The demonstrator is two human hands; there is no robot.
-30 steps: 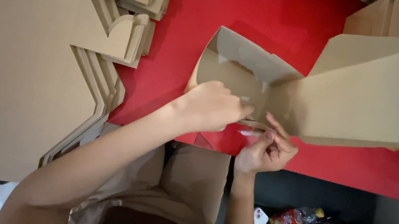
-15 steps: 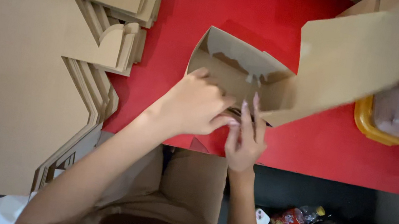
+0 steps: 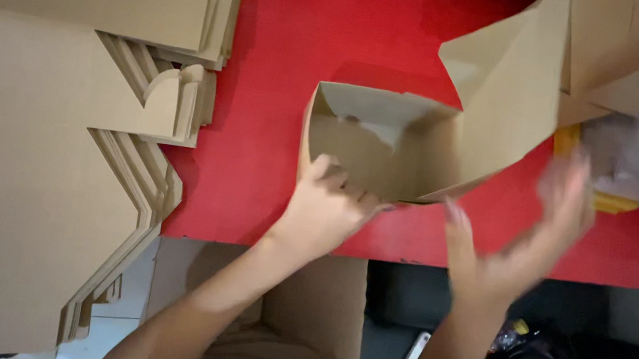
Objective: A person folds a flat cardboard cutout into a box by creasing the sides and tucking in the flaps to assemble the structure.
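Left hand (image 3: 325, 206) grips the near wall of the half-folded box (image 3: 381, 142), fingers curled over the edge, forearm angled up from lower left. Right hand (image 3: 520, 237) is released, fingers spread (motion-blurred), raised just right of the box. Box sits on the red bench (image 3: 292, 30), flat blanks (image 3: 47, 119) stacked left.

Left hand (image 3: 323, 210) gripping open cardboard box (image 3: 381, 142), right hand (image 3: 520, 237) blurred, spread
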